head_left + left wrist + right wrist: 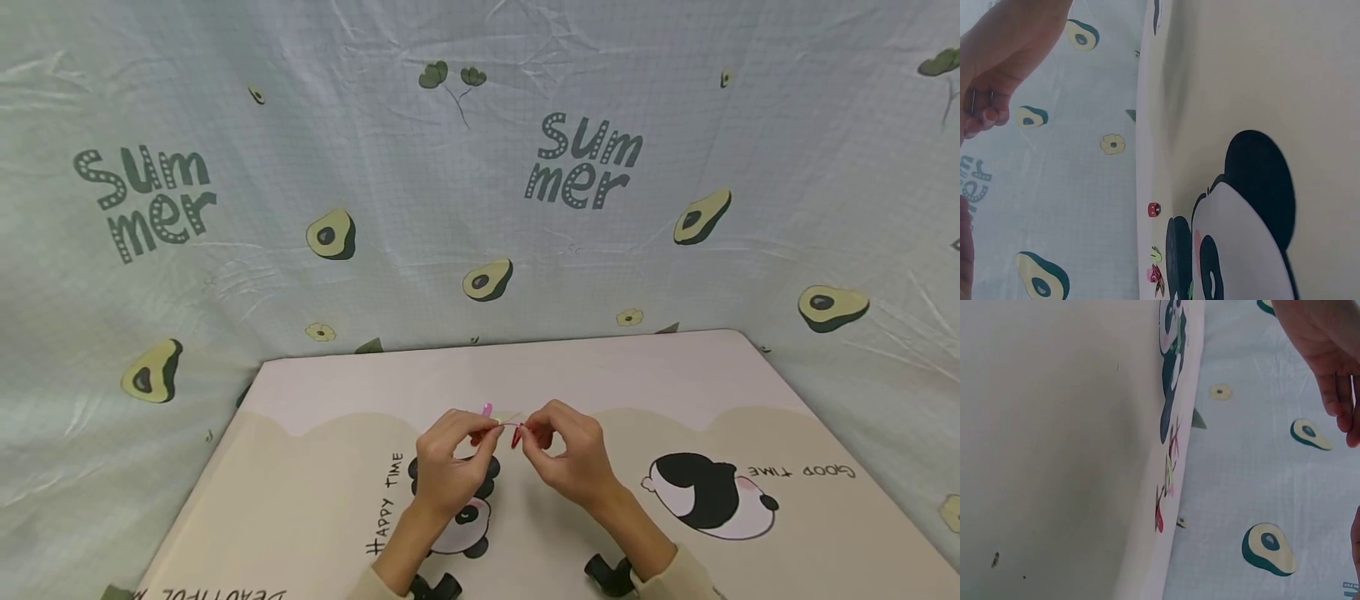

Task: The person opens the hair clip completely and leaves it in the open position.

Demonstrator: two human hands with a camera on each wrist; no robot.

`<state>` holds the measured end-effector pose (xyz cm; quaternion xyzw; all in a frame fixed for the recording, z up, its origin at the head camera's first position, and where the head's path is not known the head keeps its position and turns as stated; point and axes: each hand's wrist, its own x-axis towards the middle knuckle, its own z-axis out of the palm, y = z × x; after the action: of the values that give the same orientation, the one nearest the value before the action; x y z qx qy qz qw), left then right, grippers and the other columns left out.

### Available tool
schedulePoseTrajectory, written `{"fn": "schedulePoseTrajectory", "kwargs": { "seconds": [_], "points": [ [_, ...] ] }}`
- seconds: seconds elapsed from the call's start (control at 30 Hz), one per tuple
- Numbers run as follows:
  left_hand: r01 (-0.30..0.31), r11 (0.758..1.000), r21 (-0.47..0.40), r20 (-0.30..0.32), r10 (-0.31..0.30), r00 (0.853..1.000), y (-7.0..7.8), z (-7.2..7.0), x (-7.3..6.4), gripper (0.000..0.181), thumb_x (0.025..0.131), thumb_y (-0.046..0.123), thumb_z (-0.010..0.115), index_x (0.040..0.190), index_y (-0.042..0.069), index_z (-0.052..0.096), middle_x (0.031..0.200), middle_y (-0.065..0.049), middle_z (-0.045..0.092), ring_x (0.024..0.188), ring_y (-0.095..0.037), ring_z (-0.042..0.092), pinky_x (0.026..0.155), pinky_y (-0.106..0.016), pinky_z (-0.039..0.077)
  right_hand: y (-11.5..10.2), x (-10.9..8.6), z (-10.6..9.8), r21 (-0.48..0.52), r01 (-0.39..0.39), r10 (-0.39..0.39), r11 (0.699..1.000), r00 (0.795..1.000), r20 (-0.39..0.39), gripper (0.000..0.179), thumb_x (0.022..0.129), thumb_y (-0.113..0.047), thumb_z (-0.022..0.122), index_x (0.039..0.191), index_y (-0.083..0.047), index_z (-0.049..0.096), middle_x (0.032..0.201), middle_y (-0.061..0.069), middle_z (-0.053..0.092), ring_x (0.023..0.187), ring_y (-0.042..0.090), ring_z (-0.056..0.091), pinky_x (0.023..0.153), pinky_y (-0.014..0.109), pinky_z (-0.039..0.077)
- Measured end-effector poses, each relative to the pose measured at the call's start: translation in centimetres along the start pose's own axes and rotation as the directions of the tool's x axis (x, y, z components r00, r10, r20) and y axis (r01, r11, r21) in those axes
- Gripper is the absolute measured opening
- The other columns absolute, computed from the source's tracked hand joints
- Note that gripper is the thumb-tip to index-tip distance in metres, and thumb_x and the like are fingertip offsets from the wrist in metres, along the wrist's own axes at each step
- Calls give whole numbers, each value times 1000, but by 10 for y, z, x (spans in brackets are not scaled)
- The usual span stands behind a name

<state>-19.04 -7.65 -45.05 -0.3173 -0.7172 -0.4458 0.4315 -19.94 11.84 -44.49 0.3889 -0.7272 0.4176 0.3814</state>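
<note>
My left hand and right hand are raised over the far middle of the table, fingertips close together. Between them runs a thin pinkish strand, one end pinched by each thumb and forefinger; its kind is too small to tell. Beyond the hands lie several small colourful items with thin strands. A red one shows beside the right fingertips, and a pink one beyond the left. In the right wrist view a red item and a green one lie near the table's far edge. The strand is hidden in both wrist views.
The pale table carries printed animals and lettering, including a panda under the left hand. A fabric curtain with avocados hangs behind it. Black devices are at both wrists.
</note>
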Motion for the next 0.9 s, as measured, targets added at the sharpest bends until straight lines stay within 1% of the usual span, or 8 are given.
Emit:
{"fn": "schedulePoseTrajectory", "kwargs": {
  "seconds": [0.03,0.17,0.27,0.4,0.53,0.57,0.77,0.9],
  "points": [
    [1,1000,1,1,-1,1000,0,0,0,1,90,8,78,91,7,78,77,-2,73,67,-14,62,62,-22,56,0,0,0,1,-3,3,1000,1000,2,24,74,9,78,88,-9,68,75,1,66,59,9,57,58,14,53],
    [-4,1000,-8,-5,4,1000,2,-1,1,13,83,-2,80,91,8,78,77,-3,73,66,-15,62,61,-24,56,-1,1,-1,6,-20,20,1000,1000,9,24,75,9,78,88,-9,69,75,0,66,59,8,57,59,14,53],
    [-13,1000,-14,-8,12,1000,3,-2,1,18,79,-5,80,91,8,78,76,-2,72,66,-15,61,60,-25,55,-1,2,-3,6,-31,31,1000,999,10,24,75,8,79,88,-10,69,75,-1,65,59,7,57,59,13,53],
    [-25,1000,-18,-7,25,1000,3,-1,4,15,82,-4,79,90,8,77,76,-2,72,66,-14,60,60,-24,54,0,4,-5,-2,-40,40,999,999,12,24,75,8,79,88,-10,69,75,-2,65,59,7,57,59,13,52],
    [-42,999,-25,-15,41,999,3,-1,6,1,90,5,76,89,5,77,76,-2,72,65,-14,60,58,-25,54,1,5,-7,-6,-49,49,999,999,17,24,75,8,79,88,-10,69,76,-2,66,60,7,57,59,14,52],
    [-40,999,-24,-17,40,999,3,0,7,0,90,5,77,89,5,77,76,-2,72,65,-14,60,58,-24,54,1,6,-7,-5,-48,48,999,999,17,24,75,8,79,89,-10,69,76,-2,66,60,7,57,59,14,52],
    [-4,1000,-10,-20,4,1000,2,0,7,16,82,-4,81,92,7,78,78,-3,74,67,-11,61,62,-19,55,1,8,-8,2,-48,48,999,999,20,18,80,4,77,89,-9,69,76,-1,67,60,7,58,59,14,53],
    [17,1000,-25,-15,-18,1000,3,2,9,14,83,-2,80,93,7,79,79,-3,74,69,-13,62,63,-19,55,2,9,-10,-10,-56,56,998,998,21,18,80,4,78,90,-9,70,76,0,67,60,8,59,60,14,53]
  ]
}}
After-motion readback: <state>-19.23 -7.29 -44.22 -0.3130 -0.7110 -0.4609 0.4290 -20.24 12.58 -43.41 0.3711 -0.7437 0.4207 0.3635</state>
